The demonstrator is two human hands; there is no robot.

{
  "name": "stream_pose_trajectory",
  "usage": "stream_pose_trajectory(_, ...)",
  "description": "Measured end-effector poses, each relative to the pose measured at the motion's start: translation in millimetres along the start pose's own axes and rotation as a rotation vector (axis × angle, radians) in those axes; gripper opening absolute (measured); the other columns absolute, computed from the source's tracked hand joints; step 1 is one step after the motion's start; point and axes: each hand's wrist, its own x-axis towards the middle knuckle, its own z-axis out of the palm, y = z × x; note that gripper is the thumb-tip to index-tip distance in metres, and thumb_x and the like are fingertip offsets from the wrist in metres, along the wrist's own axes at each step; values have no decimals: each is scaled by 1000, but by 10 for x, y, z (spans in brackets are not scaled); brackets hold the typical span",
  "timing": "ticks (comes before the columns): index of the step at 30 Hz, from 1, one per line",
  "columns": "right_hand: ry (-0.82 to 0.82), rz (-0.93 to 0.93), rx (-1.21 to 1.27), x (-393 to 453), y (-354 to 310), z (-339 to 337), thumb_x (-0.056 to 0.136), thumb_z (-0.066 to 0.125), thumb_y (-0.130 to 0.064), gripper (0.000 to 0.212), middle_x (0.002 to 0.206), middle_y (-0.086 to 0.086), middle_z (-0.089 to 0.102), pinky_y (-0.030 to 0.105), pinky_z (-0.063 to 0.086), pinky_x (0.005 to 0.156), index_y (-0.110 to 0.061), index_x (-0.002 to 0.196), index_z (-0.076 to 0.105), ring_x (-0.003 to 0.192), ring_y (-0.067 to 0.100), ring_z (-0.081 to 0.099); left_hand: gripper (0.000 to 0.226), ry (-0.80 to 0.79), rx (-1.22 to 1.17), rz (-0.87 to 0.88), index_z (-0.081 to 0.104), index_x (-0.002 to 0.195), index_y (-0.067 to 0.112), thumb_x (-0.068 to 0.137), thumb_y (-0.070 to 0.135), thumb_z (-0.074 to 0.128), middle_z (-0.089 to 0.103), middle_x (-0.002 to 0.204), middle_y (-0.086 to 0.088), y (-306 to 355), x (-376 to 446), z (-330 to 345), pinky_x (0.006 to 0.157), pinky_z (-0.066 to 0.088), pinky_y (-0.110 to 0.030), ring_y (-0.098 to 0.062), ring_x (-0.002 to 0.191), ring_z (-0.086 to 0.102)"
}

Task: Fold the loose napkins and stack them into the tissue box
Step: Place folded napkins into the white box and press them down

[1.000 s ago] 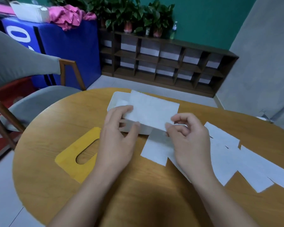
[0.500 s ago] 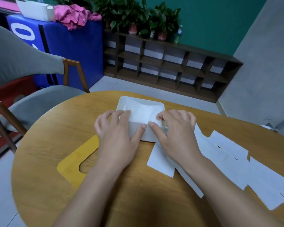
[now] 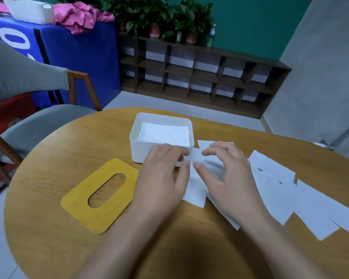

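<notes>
The white tissue box point(image 3: 137, 150) stands open at the table's middle, and a folded white napkin point(image 3: 163, 133) lies flat inside it. Just right of the box's near corner a loose napkin point(image 3: 195, 190) lies on the table. Both hands are over it. My left hand point(image 3: 161, 178) is at its left edge, with the thumb tip on the paper. My right hand point(image 3: 228, 178) arches over its middle, fingers loosely bent, thumb tip touching it. Neither hand plainly pinches the paper. More loose napkins point(image 3: 274, 170) overlap in a row to the right.
The yellow wooden lid point(image 3: 79, 206) with an oval slot lies flat at the near left of the round wooden table point(image 3: 69, 141). A grey chair point(image 3: 28, 121) stands at the left. A dark shelf unit point(image 3: 199, 77) lines the far wall.
Both hands pressed the folded napkin into the box, then drew back toward me and right onto the loose napkin. The folded napkin now lies in the box.
</notes>
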Motion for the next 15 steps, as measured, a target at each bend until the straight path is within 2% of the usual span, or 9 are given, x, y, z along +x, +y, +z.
stream_pose_trajectory(2,-33,44,20,-208,111,-37,97,71,-56,23,131,-29,55,30,38,118,-43,115,69,134,3,51,21,-92,-13,-6,74,124,28,105,30,66,67,107,17,81,-94,87,89,51,-28,-7,108,56)
stream_pose_trajectory(7,-54,85,-12,-571,429,-38,94,81,-43,14,125,-25,63,43,40,119,-38,105,73,126,3,56,31,-318,143,56,74,123,30,99,43,59,69,117,13,80,-288,297,90,42,-27,-12,112,54)
stream_pose_trajectory(11,-52,41,-62,-682,598,-72,91,70,-55,23,121,-25,63,34,34,119,-38,106,73,124,2,54,30,-378,186,53,72,123,31,98,44,62,68,119,12,56,-354,363,96,47,-34,-16,113,57)
stream_pose_trajectory(15,-86,-4,-104,-737,680,-61,92,69,-56,24,117,-25,63,26,28,115,-36,105,74,119,2,53,28,-400,203,49,73,120,30,98,44,63,68,118,12,39,-387,401,98,50,-40,-18,113,58)
